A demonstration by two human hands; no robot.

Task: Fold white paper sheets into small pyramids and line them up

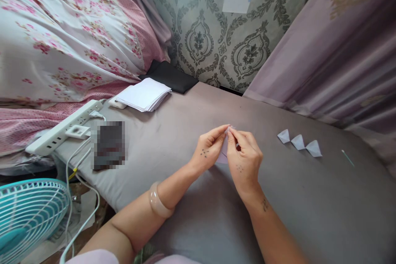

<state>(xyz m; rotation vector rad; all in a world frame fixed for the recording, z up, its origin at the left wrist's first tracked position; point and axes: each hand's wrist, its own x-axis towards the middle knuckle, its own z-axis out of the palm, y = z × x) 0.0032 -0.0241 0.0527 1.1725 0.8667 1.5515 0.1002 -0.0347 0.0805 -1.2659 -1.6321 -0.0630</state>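
Both my hands meet near the middle of the grey-covered table, pinching a small pale sheet of paper [222, 157] at its upper end. My left hand [208, 147] has thumb and forefinger closed on the paper's top from the left. From the right, my right hand [246, 156] grips the same top with its fingertips. Part of the paper hangs below and between the hands; the rest is hidden by the fingers. To the right, three small folded white paper pieces [298, 142] lie in a slanting row.
A stack of white paper [144, 94] lies at the back left by a black folder [173, 76]. A white power strip [66, 126] with cables and a blurred dark object [109, 146] are at left. A blue fan [31, 218] stands lower left. A thin stick [348, 158] lies far right.
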